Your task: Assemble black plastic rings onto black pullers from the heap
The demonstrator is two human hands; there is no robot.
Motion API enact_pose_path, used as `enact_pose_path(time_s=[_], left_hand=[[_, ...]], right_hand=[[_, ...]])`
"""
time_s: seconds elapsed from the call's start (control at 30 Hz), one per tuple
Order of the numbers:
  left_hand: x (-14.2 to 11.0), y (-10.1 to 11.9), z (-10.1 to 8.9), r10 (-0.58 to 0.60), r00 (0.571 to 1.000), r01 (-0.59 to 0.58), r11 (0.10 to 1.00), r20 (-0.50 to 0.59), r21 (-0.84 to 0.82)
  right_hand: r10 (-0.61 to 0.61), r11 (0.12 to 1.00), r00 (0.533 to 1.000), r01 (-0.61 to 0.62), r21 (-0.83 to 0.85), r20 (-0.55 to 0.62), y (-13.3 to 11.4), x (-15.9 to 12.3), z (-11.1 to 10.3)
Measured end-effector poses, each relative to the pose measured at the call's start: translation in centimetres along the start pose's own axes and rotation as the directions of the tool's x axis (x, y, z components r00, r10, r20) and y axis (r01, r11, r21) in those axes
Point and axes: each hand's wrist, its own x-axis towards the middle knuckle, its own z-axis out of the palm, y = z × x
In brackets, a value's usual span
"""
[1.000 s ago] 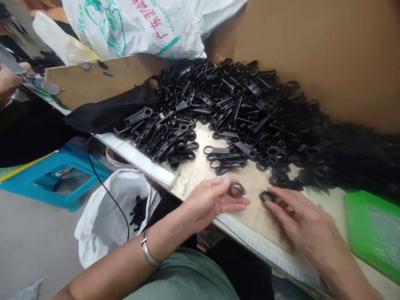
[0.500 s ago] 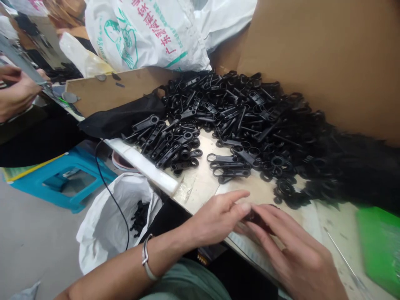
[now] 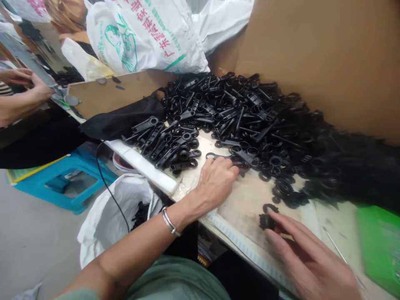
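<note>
My left hand (image 3: 217, 181) is over the near edge of the pile, its fingers curled down on a black plastic arm with a ring end (image 3: 213, 156). The fingertips are hidden behind the knuckles. Low on the right, my right hand (image 3: 312, 254) pinches a small black ribbed plastic part (image 3: 266, 221) between thumb and fingers, just above the worktable (image 3: 246, 200). Right behind that part shows a curved black ring (image 3: 270, 207). A large heap of black plastic arms and rings (image 3: 237, 108) spreads across the back, with a smaller group (image 3: 175, 148) at the left.
A white-lined bin (image 3: 103, 225) stands below the table's left edge, beside a blue stool (image 3: 62, 183). At right lie a thin metal rod (image 3: 336, 246) and a green tray (image 3: 378, 246). Cardboard (image 3: 321, 54) rises behind. Another person's hands (image 3: 25, 91) are at far left.
My hands were together near the table edge and have parted. The left has moved up and away onto the black arms; the right has shifted slightly right, showing the small part it pinches.
</note>
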Motion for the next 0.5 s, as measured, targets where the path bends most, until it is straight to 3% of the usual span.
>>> enact_pose_path(time_s=[0.07,0.13,0.17,0.23,0.3,0.37,0.43,0.5], left_hand=[[-0.3,-0.4,-0.8,-0.04,0.997,0.034,0.995,-0.063,-0.093],[-0.7,-0.8,-2.0,-0.147,0.975,0.075,0.923,-0.166,-0.376],[-0.9,-0.9,-2.6,-0.229,0.955,0.086,0.821,-0.188,-0.565],[-1.3,-1.0,-3.6,-0.387,0.916,0.102,0.479,-0.106,-0.872],[-1.6,-0.8,-4.1,-0.451,0.888,0.158,0.114,0.09,-0.981],[-1.9,-0.4,-4.1,-0.46,0.851,0.194,-0.17,0.252,-0.966],[-2.2,-0.1,-3.8,-0.472,0.816,0.188,-0.329,0.334,-0.925],[-2.5,0.3,-3.4,-0.491,0.796,0.159,-0.395,0.355,-0.905]], right_hand=[[0.256,0.962,0.966,-0.251,0.111,-0.031,0.1,-0.1,-0.2],[0.468,0.844,0.883,-0.434,0.314,-0.038,-0.1,0.0,0.0],[0.532,0.771,0.847,-0.471,0.429,-0.026,-0.4,0.1,0.3],[0.576,0.648,0.817,-0.456,0.609,-0.002,-1.2,0.7,1.1],[0.565,0.586,0.825,-0.41,0.698,0.01,-2.2,1.4,1.9],[0.517,0.549,0.855,-0.367,0.751,0.04,-3.4,2.0,2.7],[0.467,0.491,0.878,-0.358,0.794,0.107,-4.5,2.5,3.3],[0.449,0.436,0.876,-0.387,0.812,0.176,-5.5,2.7,3.8]])
